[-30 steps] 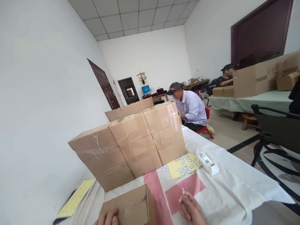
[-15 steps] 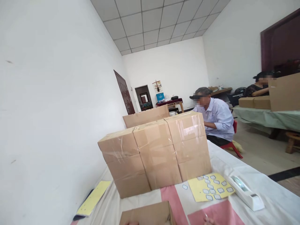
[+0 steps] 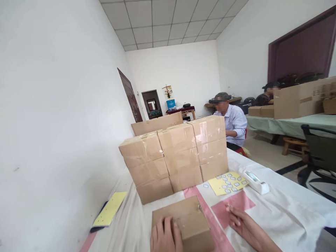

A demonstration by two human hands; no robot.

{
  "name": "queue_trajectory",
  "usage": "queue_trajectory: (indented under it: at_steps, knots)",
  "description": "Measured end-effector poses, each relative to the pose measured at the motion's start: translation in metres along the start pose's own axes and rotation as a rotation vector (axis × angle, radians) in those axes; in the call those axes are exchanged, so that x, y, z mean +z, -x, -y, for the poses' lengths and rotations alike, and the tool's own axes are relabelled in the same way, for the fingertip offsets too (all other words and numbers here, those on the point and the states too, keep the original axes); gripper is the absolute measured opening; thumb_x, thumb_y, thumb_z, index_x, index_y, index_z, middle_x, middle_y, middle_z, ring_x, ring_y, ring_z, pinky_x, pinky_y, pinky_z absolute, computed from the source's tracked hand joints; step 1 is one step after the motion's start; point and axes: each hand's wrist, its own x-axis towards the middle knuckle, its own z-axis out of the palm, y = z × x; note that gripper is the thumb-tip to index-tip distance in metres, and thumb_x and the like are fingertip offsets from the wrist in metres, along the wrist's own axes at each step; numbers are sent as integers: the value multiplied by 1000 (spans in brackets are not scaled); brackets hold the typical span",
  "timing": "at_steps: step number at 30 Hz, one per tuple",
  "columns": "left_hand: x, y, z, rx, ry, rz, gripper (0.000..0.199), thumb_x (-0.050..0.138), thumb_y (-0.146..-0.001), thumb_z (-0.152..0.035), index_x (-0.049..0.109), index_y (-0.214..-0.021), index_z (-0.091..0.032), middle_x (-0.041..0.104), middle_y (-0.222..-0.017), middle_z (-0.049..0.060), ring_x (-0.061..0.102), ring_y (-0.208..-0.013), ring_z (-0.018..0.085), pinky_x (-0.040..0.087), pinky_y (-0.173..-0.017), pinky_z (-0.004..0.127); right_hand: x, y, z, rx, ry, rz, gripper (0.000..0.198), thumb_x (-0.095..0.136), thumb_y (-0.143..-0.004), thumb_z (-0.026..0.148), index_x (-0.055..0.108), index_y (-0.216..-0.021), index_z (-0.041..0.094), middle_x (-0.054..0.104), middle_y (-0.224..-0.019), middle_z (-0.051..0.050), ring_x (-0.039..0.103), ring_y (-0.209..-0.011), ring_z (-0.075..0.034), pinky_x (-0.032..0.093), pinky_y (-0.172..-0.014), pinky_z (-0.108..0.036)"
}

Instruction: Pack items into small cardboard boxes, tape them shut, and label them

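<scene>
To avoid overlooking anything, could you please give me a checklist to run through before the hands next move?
1. Left hand resting on the near box: ok.
2. Right hand apart from that box: ok.
3. Identity of the small item in the right hand's grip: cannot tell, too small.
4. All labels on the right-hand yellow sheet: not ok; one loose label lies beside it.
5. Box stack apart from the near box: ok.
6. White device on the cloth: ok.

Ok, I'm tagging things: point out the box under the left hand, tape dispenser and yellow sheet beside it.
Box (image 3: 184,216), head view, top face.
Tape dispenser (image 3: 258,186), head view, white body.
Yellow sheet (image 3: 217,187), head view, bare left part.
</scene>
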Motion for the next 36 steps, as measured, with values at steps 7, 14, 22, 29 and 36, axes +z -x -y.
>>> queue_trajectory:
  at_steps: [7,14,22,29,36]
  knots:
    - [-13,-2,-5,-36,62,66,23,48,-99,-22,69,-105,-24,70,-111,5,62,-101,24,44,-86,37,2,3,3,-2,-35,27,36,90,-72,22,68,-100,22,68,-81,5,41,-50,-4,52,-55,-23]
    - [2,0,-5,-52,9,-36,29,43,-99,-20,69,-111,-19,72,-113,7,64,-103,26,45,-87,38,-7,-10,1,61,-113,3,45,89,-74,21,65,-111,24,66,-74,5,57,-58,-9,54,-54,-24]
    - [-1,4,2,-12,40,-52,28,46,-99,-27,65,-118,-19,71,-113,8,62,-104,27,45,-88,39,-8,-10,0,38,-53,24,34,91,-72,26,70,-98,20,65,-73,2,60,-63,-11,55,-60,-25]
    - [-2,7,10,-15,106,22,29,48,-98,-32,64,-117,-19,72,-110,7,64,-103,26,45,-89,38,-6,-3,-5,-60,13,89,32,92,-72,31,71,-94,20,67,-75,0,60,-65,-11,52,-62,-24]
    - [-4,15,5,-13,106,-16,27,48,-99,-36,67,-111,-21,73,-107,6,65,-98,25,45,-90,39,-10,-4,-7,-110,21,120,36,93,-70,35,68,-91,21,67,-75,1,60,-64,-12,51,-64,-23]
